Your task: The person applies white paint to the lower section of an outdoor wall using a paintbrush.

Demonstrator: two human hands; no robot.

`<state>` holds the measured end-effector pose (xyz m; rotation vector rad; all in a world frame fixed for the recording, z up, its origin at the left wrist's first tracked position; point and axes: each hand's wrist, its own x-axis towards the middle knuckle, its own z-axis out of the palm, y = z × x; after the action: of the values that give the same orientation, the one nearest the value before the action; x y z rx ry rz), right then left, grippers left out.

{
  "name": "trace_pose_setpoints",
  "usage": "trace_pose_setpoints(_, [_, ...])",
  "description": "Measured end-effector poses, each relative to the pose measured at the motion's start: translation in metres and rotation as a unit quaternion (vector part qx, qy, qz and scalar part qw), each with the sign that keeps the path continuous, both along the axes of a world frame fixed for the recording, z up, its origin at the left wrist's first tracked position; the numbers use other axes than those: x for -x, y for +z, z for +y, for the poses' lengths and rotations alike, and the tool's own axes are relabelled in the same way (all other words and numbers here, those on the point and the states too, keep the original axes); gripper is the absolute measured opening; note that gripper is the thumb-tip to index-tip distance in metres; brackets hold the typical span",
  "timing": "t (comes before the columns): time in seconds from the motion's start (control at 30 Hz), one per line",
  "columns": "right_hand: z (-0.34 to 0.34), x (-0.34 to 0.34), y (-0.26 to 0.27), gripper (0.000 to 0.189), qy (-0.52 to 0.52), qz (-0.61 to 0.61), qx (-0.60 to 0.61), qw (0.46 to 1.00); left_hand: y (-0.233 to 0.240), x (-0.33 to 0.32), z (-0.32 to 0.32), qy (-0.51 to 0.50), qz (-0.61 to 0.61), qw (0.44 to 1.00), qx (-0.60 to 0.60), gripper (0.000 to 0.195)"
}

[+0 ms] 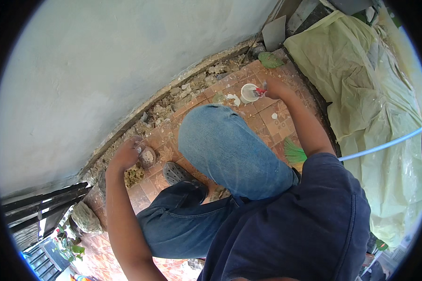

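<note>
My right hand (275, 88) grips the red handle (261, 91) of a tool whose working end is inside a small white tub (249, 93); the tool's kind cannot be told. The tub stands on patterned floor tiles beside a white splash (233, 99). On the left, my left hand (127, 154) is at the rim of a small round container (148, 157) with pale, whitish material inside. Its fingertips are partly hidden, so whether they hold the rim cannot be told.
A pale painted wall (91, 70) rises beyond a strip of rubble (176, 96). Green bristles (294, 151) lie near my right elbow. Greenish sheeting (355, 80) covers things at the right. A leaf (270, 60) lies beyond the tub. Dark rails (45, 202) stand at left.
</note>
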<state>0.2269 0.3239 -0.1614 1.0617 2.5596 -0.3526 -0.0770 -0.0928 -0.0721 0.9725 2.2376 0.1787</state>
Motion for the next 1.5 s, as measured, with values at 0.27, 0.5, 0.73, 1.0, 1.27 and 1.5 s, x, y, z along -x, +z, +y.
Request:
trace_pose_setpoints(0.27, [0.010, -0.032, -0.019, 0.027, -0.114, 0.073, 0.136, 0.981, 0.007, -0.003, -0.002, 0.056, -0.032, 0.998, 0.028, 0.038])
trace_pose_setpoints(0.5, [0.002, -0.025, -0.009, 0.014, -0.212, 0.287, 0.342, 0.869, 0.011, -0.007, 0.005, 0.000, 0.040, 0.999, 0.024, 0.039])
trace_pose_setpoints(0.73, [-0.040, 0.093, 0.010, 0.021, -0.280, 0.419, 0.529, 0.683, 0.010, -0.005, 0.011, -0.010, 0.009, 1.000, 0.026, 0.042])
trace_pose_setpoints(1.0, [-0.060, 0.215, -0.068, 0.023, -0.303, 0.315, 0.714, 0.547, 0.006, -0.001, -0.007, 0.012, 0.021, 1.000, 0.019, 0.043])
trace_pose_setpoints(1.27, [-0.014, 0.260, -0.134, 0.013, -0.380, 0.351, 0.637, 0.571, 0.012, -0.011, 0.012, 0.006, -0.018, 1.000, 0.025, 0.043])
trace_pose_setpoints(1.5, [-0.082, 0.245, -0.065, 0.014, -0.327, 0.490, 0.597, 0.544, 0.007, -0.005, -0.011, 0.013, -0.058, 0.997, 0.040, 0.042])
